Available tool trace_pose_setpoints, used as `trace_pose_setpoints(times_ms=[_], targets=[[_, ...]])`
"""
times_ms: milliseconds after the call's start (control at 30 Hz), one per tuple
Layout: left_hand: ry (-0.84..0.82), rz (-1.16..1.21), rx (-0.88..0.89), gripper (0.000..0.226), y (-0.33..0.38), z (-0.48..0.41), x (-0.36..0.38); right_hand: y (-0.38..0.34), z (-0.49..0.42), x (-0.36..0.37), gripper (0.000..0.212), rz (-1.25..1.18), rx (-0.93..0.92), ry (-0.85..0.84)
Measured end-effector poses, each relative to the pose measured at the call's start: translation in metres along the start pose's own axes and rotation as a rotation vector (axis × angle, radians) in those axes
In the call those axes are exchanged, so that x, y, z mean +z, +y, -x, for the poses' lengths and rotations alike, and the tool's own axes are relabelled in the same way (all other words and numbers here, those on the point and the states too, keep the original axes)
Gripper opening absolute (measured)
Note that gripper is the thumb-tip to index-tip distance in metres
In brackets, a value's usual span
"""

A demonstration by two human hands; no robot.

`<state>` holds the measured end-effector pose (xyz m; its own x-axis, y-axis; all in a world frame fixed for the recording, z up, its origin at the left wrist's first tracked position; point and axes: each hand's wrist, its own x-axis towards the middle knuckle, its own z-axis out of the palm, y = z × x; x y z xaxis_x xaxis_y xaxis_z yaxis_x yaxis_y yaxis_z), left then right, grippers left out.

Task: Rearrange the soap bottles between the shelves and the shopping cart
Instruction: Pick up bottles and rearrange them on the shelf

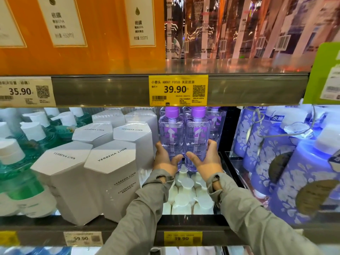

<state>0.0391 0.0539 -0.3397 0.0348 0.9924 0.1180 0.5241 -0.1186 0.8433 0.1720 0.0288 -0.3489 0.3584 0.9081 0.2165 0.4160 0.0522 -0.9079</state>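
Two clear purple soap bottles with purple caps stand side by side in the middle of the shelf. My left hand (164,159) grips the lower part of the left bottle (170,129). My right hand (206,159) grips the lower part of the right bottle (197,131). Both bottles are upright, just under the shelf edge that carries a yellow 39.90 price tag (178,90). A third purple bottle (215,124) stands behind them. Below my hands, several white-capped bottles (185,196) fill the front of the same shelf bay. No shopping cart is in view.
White hexagonal Verbena Linn boxes (110,172) stand close on the left, with green pump bottles (22,162) beyond them. Blue floral pump bottles (294,172) crowd the right. Orange bottles (82,34) and clear pouches (239,28) sit on the shelf above.
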Motion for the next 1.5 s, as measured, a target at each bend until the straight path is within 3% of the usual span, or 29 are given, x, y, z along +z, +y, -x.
trace_pose_setpoints(times_ms=[233, 433, 633, 767, 1000, 1233, 1500], targets=[[-0.065, -0.204, -0.112, 0.081, 0.013, 0.016, -0.002, -0.002, 0.017, -0.007, 0.092, 0.095, 0.016, -0.112], [-0.152, -0.209, -0.023, 0.064, 0.031, 0.042, -0.022, -0.016, 0.048, -0.032, 0.064, 0.119, -0.042, -0.138], [-0.068, -0.125, 0.019, 0.038, 0.048, 0.106, -0.047, -0.038, 0.106, -0.067, 0.030, 0.127, -0.096, -0.163], [-0.051, -0.062, -0.016, 0.024, 0.049, 0.162, -0.064, -0.053, 0.147, -0.081, 0.017, 0.094, -0.148, -0.203], [0.045, -0.165, -0.035, 0.031, 0.038, 0.246, -0.108, -0.085, 0.216, -0.079, 0.013, 0.180, -0.298, -0.399], [0.105, -0.136, -0.190, 0.030, -0.003, 0.310, -0.165, -0.120, 0.271, -0.034, 0.010, 0.158, -0.391, -0.663], [0.276, -0.206, -0.399, 0.032, -0.078, 0.376, -0.274, -0.159, 0.325, 0.076, 0.013, 0.131, -0.578, -0.919]])
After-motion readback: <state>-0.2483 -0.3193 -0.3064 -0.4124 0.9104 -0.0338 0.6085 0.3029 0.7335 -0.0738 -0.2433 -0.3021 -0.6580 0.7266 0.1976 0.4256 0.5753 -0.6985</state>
